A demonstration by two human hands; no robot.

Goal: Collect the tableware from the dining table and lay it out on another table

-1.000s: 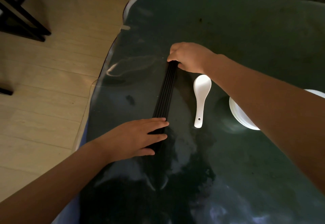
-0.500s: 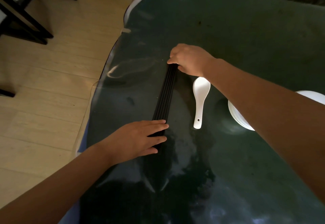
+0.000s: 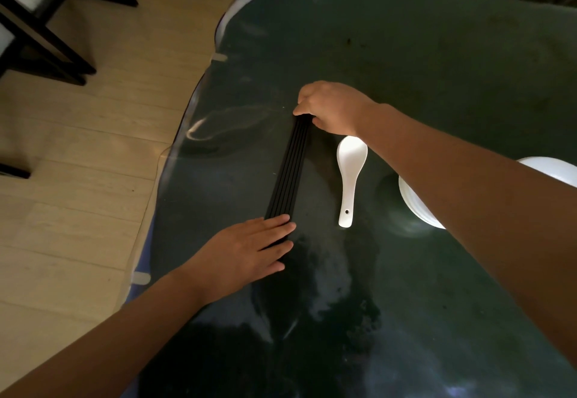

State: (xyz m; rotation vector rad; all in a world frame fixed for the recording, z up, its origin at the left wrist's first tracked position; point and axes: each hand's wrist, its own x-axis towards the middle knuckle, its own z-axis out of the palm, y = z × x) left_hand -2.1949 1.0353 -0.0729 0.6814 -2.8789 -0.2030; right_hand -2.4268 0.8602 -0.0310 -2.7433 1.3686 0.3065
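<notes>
Several black chopsticks (image 3: 288,169) lie side by side in a tight row on the dark green glass-topped table (image 3: 421,70). My left hand (image 3: 249,246) lies flat, fingers together, pressing on their near ends. My right hand (image 3: 331,107) is curled over their far ends, fingertips touching them. A white ceramic spoon (image 3: 349,176) rests on the table just right of the chopsticks, bowl end away from me. Stacked white bowls (image 3: 418,204) stand further right, half hidden by my right forearm.
The table's left edge (image 3: 175,160) curves along a light wooden floor. A black-framed chair (image 3: 40,23) stands on the floor at the upper left. A green object shows at the far edge of the table.
Both hands stay on the ends of the chopsticks with almost no shift. The row of chopsticks looks slightly more tightly aligned.
</notes>
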